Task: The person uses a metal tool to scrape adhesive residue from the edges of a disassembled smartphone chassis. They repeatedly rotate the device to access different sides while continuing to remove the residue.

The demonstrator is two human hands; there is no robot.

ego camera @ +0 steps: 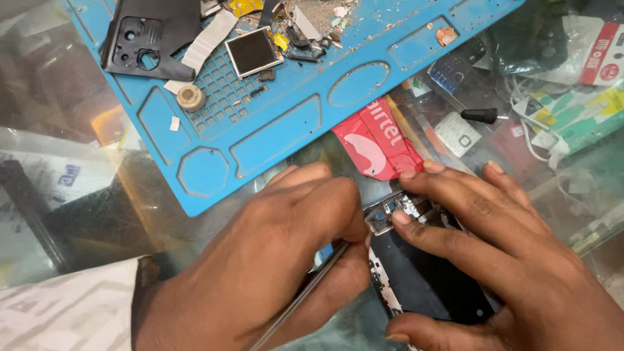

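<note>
Beside blue mat [292, 123], perhaps red packet [377, 146]

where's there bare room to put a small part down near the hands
Free: the blue repair mat's lower recessed panels, between the round roller and the mat's near edge, and the glass left of the left hand. Crowded: the mat's top around the small screen and black cover, and the glass beyond the right hand, which steadies the opened phone.

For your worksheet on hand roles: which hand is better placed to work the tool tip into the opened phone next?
Probably the left hand: it grips the thin metal tool, tip at the opened phone. The right hand is spread, pinning the phone.
</note>
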